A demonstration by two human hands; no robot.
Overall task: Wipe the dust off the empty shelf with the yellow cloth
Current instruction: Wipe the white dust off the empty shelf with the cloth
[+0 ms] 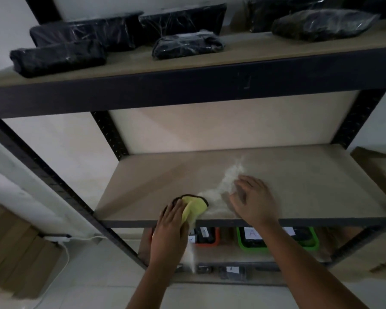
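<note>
The yellow cloth point(193, 208), edged with a dark trim, lies bunched at the front edge of the empty shelf point(299, 179), left of the middle, with one corner hanging just over the dark front rail. In the head view the left hand point(171, 228) rests on the cloth's left part, fingers curled over it and pressing it to the board. The right hand point(253, 198) lies just to the right, apart from the cloth, palm down on the shelf with fingers spread and relaxed, holding nothing. Between the two hands a pale streak of dust point(226, 181) runs from beside the cloth back toward the middle of the surface. On the shelf above sit several black plastic-wrapped bundles point(58, 58). Below the front rail, an orange bin point(207, 237) and a green bin point(276, 240) stand on a lower shelf, each carrying a white label.
</note>
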